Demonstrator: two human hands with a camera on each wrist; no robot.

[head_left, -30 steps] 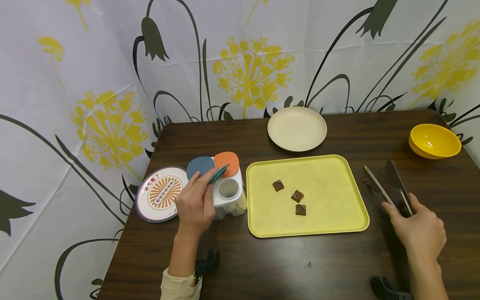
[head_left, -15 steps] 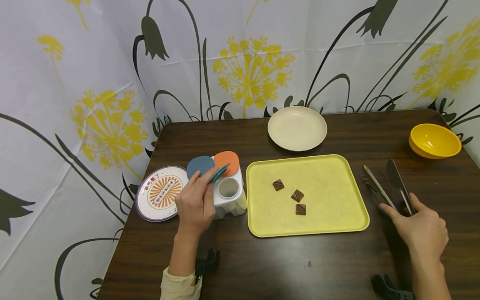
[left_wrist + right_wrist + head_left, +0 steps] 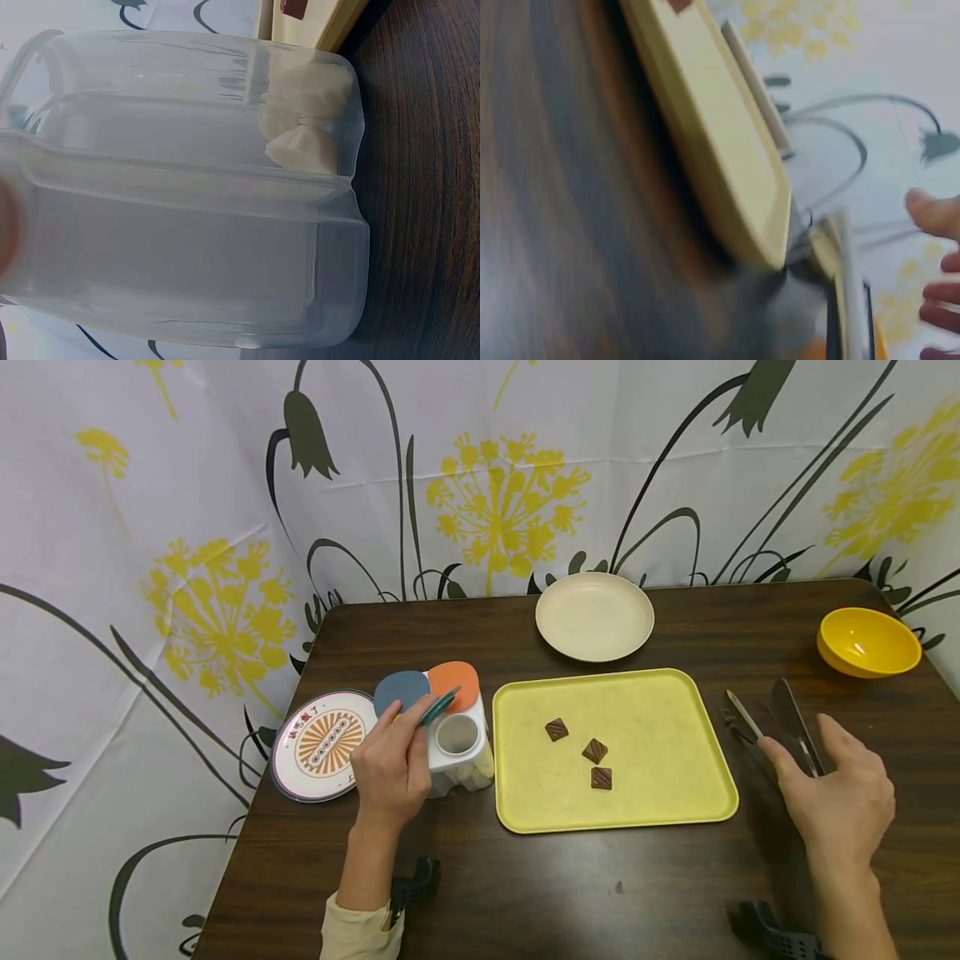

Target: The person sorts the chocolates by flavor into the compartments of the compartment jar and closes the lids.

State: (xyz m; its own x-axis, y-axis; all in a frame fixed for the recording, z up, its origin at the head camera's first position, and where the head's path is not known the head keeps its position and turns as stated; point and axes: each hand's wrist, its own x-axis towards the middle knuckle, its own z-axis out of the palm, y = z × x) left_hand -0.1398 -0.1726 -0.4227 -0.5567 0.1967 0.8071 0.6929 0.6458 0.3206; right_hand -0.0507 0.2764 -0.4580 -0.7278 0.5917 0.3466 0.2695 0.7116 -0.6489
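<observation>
My left hand (image 3: 392, 764) pinches a raised teal lid (image 3: 440, 706) on a clear-walled container (image 3: 444, 770) that has a white top. The uncovered round opening beside it shows. In the left wrist view, pale lumpy pieces (image 3: 307, 116) lie inside the container. At the right, my right hand (image 3: 840, 793) has its thumb and forefinger spread apart. Beyond it, two long thin metal arms (image 3: 797, 722) lie in a V, like tongs; my hand hides their near end. In the blurred right wrist view, the fingers (image 3: 941, 311) are apart from the metal arms.
A yellow tray (image 3: 660, 760) with three brown chocolate squares (image 3: 595, 751) sits mid-table. Behind it is a cream plate (image 3: 595, 617); a yellow bowl (image 3: 868, 642) stands at the far right. Left of the container lies a patterned plate (image 3: 325, 777). Blue and orange lids (image 3: 454, 685) top the container.
The right hand has loosened from the metal arms; its thumb and forefinger have spread wider. The left hand stays on the teal lid, and the tray and plates have not moved.
</observation>
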